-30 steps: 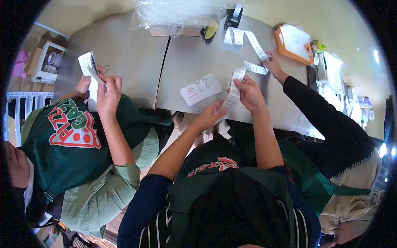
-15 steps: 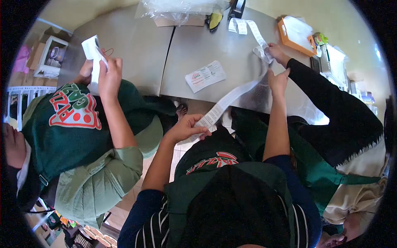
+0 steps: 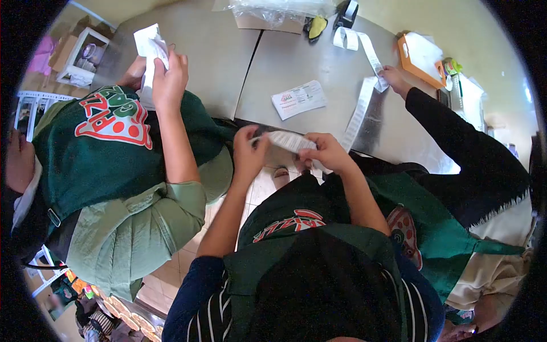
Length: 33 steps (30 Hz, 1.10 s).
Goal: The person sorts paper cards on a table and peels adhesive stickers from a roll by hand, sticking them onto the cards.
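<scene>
A long white strip of printed paper (image 3: 286,141) stretches between my two hands in front of my apron, just off the table's near edge. My left hand (image 3: 249,157), a little blurred, is closed on its left end. Thumb and fingers of my right hand (image 3: 329,153) pinch the strip farther along. Beyond my right hand the strip runs up over the table edge to a co-worker's hand (image 3: 395,81), which holds it at the right. Its far part curls on the table by a black dispenser (image 3: 345,15).
A printed white card (image 3: 298,100) lies on the metal table (image 3: 228,62). Toward the back are plastic bags on a cardboard box (image 3: 269,23) and an orange tray (image 3: 423,60). At the left, another person's hands (image 3: 171,80) hold a folded white paper (image 3: 150,57).
My right hand has come down and left from near the co-worker's hand, to beside my left hand. My left hand has risen slightly. The strip between my hands is now short.
</scene>
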Motion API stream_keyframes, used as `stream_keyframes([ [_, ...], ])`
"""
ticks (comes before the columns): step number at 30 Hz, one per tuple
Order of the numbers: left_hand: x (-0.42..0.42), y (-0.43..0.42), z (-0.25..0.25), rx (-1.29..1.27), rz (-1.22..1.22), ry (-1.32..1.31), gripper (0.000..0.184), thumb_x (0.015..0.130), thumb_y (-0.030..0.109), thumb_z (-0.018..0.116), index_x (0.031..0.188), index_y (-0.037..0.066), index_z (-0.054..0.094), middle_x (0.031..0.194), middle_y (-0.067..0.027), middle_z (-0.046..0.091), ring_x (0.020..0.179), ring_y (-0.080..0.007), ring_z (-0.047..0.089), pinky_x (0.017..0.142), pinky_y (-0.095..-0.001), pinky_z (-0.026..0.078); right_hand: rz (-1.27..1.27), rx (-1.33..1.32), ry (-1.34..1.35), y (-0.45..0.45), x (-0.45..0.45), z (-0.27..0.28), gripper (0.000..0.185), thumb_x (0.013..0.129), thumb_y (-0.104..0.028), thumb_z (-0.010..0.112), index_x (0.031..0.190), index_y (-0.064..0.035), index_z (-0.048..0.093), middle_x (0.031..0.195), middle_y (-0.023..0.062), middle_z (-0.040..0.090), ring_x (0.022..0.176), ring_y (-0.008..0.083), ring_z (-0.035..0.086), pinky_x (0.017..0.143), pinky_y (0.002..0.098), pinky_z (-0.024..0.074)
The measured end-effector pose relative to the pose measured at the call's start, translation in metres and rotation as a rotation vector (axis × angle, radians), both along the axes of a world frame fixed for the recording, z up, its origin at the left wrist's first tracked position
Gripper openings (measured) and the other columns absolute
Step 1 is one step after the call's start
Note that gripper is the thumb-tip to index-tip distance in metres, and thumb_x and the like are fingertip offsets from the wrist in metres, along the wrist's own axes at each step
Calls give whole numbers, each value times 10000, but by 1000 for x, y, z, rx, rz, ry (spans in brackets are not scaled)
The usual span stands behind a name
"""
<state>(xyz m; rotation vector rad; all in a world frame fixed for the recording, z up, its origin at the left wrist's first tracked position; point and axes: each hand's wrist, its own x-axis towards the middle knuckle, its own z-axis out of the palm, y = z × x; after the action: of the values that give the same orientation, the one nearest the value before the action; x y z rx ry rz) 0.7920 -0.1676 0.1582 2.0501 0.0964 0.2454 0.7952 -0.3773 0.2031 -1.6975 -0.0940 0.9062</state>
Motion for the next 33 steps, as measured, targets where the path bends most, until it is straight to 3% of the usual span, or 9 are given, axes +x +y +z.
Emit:
stream_keyframes([
  [2, -20, 3, -16, -275, 149, 265, 482, 747, 365, 620, 1046, 16, 476, 1010, -156, 523, 913, -239, 522, 782, -338, 415, -404, 299, 14, 6, -13, -3, 211, 760, -61, 599, 945, 19, 537, 757, 71, 607, 663, 118, 579, 618, 234, 468],
  [4, -36, -1, -15, -1257, -84, 1017, 607, 773, 538, 504, 1107, 34, 446, 1028, -134, 532, 933, -250, 527, 805, -371, 414, -386, 421, 104, 7, -26, -8, 205, 763, -70, 605, 944, 8, 546, 786, 65, 612, 716, 126, 589, 663, 241, 469],
  [5, -41, -4, -5, -1611, -245, 1053, 629, 813, 576, 376, 1143, 43, 424, 1056, -125, 530, 962, -248, 525, 826, -402, 413, -321, 424, 155, 9, -33, -16, 198, 760, -67, 606, 936, 5, 554, 801, 64, 615, 735, 127, 589, 685, 243, 464],
  [8, -27, -18, 11, -1735, -261, 766, 508, 878, 448, 346, 1178, 41, 405, 1070, -124, 526, 977, -235, 523, 837, -383, 419, -225, 440, 216, 11, -56, -25, 224, 738, -69, 632, 947, -5, 584, 814, 34, 611, 721, 92, 559, 671, 214, 440],
  [10, -9, -13, -8, -1602, -139, 532, 359, 902, 248, 381, 1203, 53, 389, 1111, -130, 520, 969, -227, 533, 813, -364, 445, -148, 293, 291, 1, -67, -39, 232, 726, -85, 647, 938, -6, 594, 825, 27, 613, 739, 84, 551, 686, 213, 434],
  [15, 6, -3, 28, -1225, -208, 498, 325, 911, 210, 369, 1195, 56, 333, 1035, -180, 552, 821, -241, 593, 717, -338, 487, 87, -172, -15, -27, -75, -59, 274, 722, -62, 617, 978, 25, 568, 869, 54, 609, 816, 130, 556, 762, 275, 434],
  [20, -8, -12, 32, -1045, -435, 589, 313, 911, 182, 364, 1190, 50, 310, 973, -197, 573, 718, -255, 613, 639, -339, 510, -406, 136, -223, -1, -24, -3, 409, 761, -54, 576, 1149, -25, 447, 956, 105, 583, 881, 136, 549, 779, 265, 436],
  [27, -22, -14, 33, -657, -756, 612, 372, 860, 153, 495, 1188, 14, 386, 1119, -70, 507, 999, -144, 495, 887, -297, 380, -450, 292, -235, 33, 9, 26, 431, 738, 0, 590, 1108, -61, 378, 826, 107, 594, 761, 132, 568, 674, 260, 447],
  [33, -9, -5, 44, -894, -269, 419, 270, 835, 128, 543, 1063, -15, 527, 921, -39, 582, 823, -89, 529, 750, -237, 425, -323, 37, -490, 41, -7, 23, 328, 720, 12, 600, 980, -53, 412, 695, 102, 560, 625, 167, 562, 586, 283, 441],
])
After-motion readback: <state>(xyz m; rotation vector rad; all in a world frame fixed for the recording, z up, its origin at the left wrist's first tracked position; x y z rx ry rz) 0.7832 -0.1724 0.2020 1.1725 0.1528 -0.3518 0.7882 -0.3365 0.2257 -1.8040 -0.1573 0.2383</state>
